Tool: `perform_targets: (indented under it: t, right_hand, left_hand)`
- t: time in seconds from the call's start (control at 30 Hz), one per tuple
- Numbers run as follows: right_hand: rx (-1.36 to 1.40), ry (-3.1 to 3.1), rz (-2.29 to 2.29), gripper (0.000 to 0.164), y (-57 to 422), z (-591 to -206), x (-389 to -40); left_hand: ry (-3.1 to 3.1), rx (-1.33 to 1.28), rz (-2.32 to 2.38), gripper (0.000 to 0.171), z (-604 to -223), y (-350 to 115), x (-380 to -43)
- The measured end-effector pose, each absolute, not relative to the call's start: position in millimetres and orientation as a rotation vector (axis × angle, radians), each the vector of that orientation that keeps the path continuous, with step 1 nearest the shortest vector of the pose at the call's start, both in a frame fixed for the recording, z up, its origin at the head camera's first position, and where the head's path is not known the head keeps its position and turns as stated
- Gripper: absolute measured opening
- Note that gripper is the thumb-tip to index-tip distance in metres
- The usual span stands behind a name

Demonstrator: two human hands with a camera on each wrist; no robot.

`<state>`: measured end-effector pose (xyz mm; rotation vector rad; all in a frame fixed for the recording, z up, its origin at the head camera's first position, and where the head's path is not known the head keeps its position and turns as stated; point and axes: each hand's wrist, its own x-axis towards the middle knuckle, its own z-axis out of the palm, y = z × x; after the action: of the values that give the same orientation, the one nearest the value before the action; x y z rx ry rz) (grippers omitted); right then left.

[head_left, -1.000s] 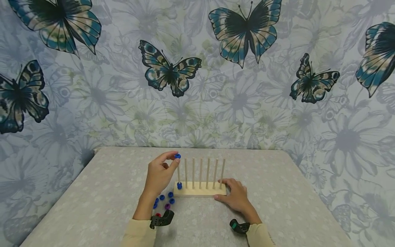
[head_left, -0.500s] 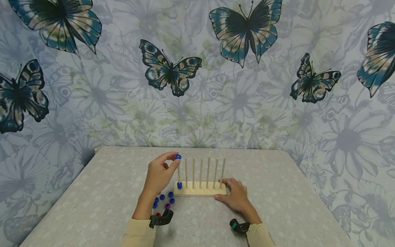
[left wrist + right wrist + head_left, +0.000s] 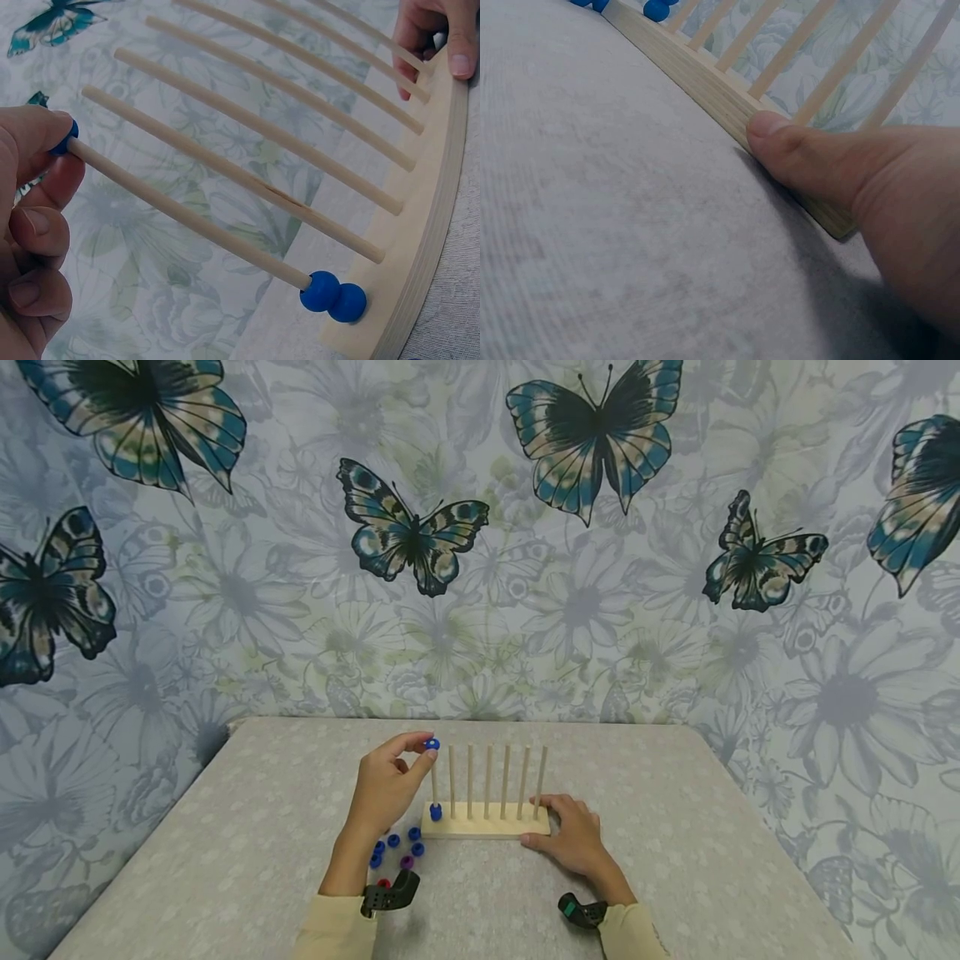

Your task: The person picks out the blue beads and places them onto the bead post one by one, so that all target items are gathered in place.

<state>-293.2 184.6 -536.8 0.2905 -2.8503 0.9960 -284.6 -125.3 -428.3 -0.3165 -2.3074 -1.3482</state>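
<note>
In the head view my left hand (image 3: 386, 785) pinches a blue bead (image 3: 432, 744) between thumb and forefinger at the top of the leftmost peg. The left wrist view shows that bead (image 3: 64, 141) at the peg's tip, partly covered by the fingers. Two blue beads (image 3: 322, 291) sit stacked at the foot of the same peg. The other pegs (image 3: 488, 781) on the wooden base (image 3: 480, 828) are bare. My right hand (image 3: 576, 837) grips the base's right end; its thumb (image 3: 780, 139) lies along the front side and its fingers reach behind.
Several loose blue beads (image 3: 393, 841), a purple bead (image 3: 407, 862) and a red bead (image 3: 384, 883) lie left of the base, near my left wrist. A patterned cloth covers the table (image 3: 712, 860). Behind the table stands a butterfly-print wall (image 3: 585, 652).
My left hand has lowered very slightly, with the pinched bead at the peg's top. My right hand and the base have stayed in place.
</note>
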Motion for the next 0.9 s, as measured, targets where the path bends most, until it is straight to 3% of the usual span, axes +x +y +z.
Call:
perform_targets:
  t: [0.9]
  right_hand:
    - [0.275, -2.851, 1.018, 0.068, 184.2, -534.8, -291.3]
  left_hand:
    - [-2.276, -0.278, -1.356, 0.024, -429.0, -126.5, -283.1]
